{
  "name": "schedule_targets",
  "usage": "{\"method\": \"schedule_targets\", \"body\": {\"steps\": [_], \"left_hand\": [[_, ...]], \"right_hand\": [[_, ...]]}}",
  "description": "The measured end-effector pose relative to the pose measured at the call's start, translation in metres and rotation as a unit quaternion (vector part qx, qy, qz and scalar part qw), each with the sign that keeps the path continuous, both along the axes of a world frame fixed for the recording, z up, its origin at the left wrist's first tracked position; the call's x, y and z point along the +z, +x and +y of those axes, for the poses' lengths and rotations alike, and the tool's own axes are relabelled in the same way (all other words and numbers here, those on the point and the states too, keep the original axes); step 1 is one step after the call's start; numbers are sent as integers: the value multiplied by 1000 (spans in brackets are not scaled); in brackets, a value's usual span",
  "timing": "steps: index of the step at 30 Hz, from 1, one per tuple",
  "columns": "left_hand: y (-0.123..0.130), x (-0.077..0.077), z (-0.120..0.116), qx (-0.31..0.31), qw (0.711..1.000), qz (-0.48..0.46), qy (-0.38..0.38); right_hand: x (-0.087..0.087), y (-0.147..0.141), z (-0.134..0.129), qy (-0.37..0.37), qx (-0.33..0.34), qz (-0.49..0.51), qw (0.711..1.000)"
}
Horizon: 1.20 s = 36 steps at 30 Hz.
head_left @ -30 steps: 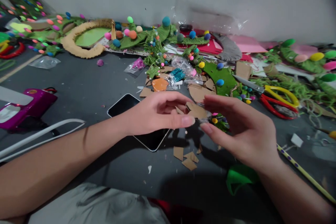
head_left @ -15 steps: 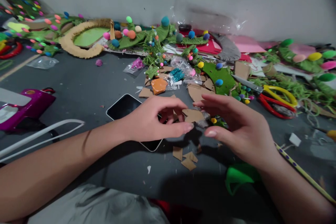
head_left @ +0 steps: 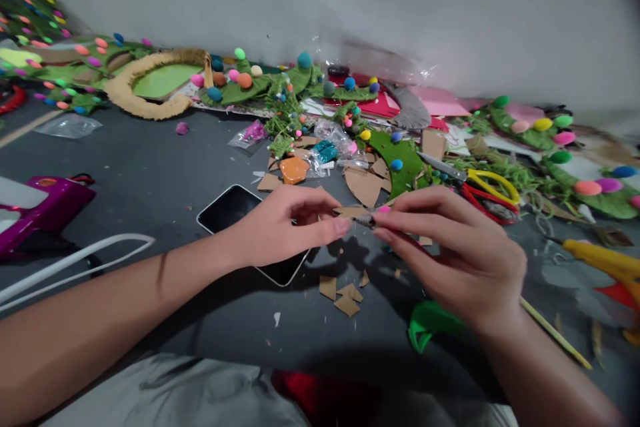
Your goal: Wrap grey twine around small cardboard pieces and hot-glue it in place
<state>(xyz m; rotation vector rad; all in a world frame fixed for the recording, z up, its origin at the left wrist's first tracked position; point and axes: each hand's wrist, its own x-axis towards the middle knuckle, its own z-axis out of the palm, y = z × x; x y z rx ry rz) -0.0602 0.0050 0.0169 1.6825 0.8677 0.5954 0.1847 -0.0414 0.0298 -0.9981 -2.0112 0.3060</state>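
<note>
My left hand (head_left: 295, 223) is closed, pinching a small piece of brown cardboard (head_left: 349, 212) between thumb and fingers. Grey fuzzy material (head_left: 365, 219) lies along the cardboard's right end. My right hand (head_left: 455, 247) is closed at that end, its thumb and fingertips on the grey part. A small bright pink spot (head_left: 384, 209) shows at the right fingertips; what it is I cannot make out. A dark-screened phone (head_left: 233, 205) lies partly behind my left hand. Small cardboard scraps (head_left: 347, 305) lie on the grey table below both hands.
Yellow-and-red-handled scissors (head_left: 493, 188) lie right of the hands, with a yellow glue gun (head_left: 595, 257) farther right. A purple device (head_left: 55, 210) stands left. Green pieces with coloured pompoms (head_left: 245, 83) line the wall. A green object (head_left: 433, 325) lies near my right wrist.
My right hand has moved in from open beside the piece to a pinch on its grey end. My left hand keeps hold of the cardboard. The view has turned slightly right.
</note>
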Motion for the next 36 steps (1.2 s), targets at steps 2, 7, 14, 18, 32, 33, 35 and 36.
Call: {"method": "schedule_targets", "body": {"steps": [2, 7, 14, 18, 32, 33, 35, 36], "left_hand": [[0, 0, -1, -5, 1000, -1, -2], [0, -3, -1, -9, 1000, -1, -26], [1, 0, -1, -40, 998, -5, -52], [2, 4, -1, -55, 996, 27, -72], [4, 4, -2, -55, 991, -11, -119], [5, 4, -2, -56, 991, -14, -123], [5, 3, -2, -55, 990, -18, -130], [4, 3, -2, -55, 990, -17, -133]], "right_hand": [[-5, -4, 2, 4, 5, 3, 1000], [-12, -8, 3, -10, 3, 10, 1000], [-12, -15, 2, -34, -5, 18, 999], [-11, -19, 2, -30, 10, 16, 999], [-14, -20, -1, -28, -9, 47, 998], [-14, -21, -1, -34, -8, 53, 998], [-15, -22, -1, -39, -4, 66, 997], [-15, -23, -1, -40, 0, 70, 997]]}}
